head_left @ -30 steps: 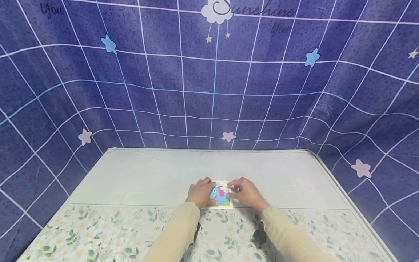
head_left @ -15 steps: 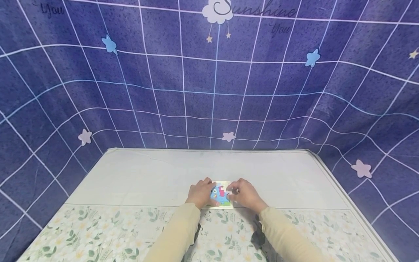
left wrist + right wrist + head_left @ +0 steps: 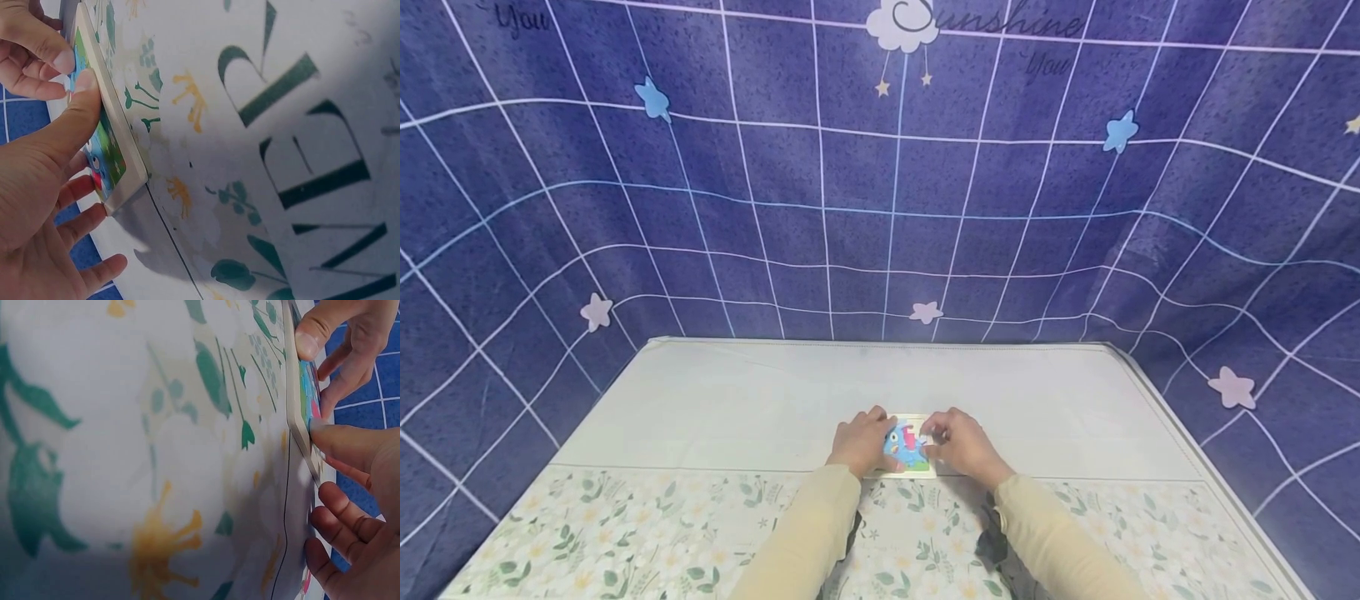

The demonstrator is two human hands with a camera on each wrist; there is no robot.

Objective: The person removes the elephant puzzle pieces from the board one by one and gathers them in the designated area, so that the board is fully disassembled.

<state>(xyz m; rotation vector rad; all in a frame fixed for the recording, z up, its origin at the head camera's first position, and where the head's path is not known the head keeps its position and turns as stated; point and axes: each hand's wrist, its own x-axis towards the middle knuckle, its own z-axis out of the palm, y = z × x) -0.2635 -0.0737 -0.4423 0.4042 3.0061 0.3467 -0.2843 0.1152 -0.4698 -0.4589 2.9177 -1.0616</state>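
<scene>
A jigsaw puzzle [image 3: 898, 451] in a pale wooden frame lies near the middle of the table, its picture a blue creature with a big eye, a pink-red patch and green at the bottom. My left hand [image 3: 859, 443] holds its left side, the thumb [image 3: 87, 100] pressing the face and other fingers reaching round the edge. At the right side my right hand [image 3: 962, 443] curls its thumb and forefinger over the upper right of the picture, pinching a small puzzle piece [image 3: 923, 439] mostly hidden by the fingertips. Bare pale board shows along the picture's top right.
Under the puzzle is a white table cover [image 3: 737, 408], with a flower-printed part [image 3: 647, 533] nearer me. A dark blue curtain [image 3: 850, 233] with white grid lines and stars encloses the back and sides. Both sleeves [image 3: 805, 533] are cream.
Both hands stay at the puzzle. My right thumb and forefinger shift very slightly over its right side, while the left hand keeps its hold.
</scene>
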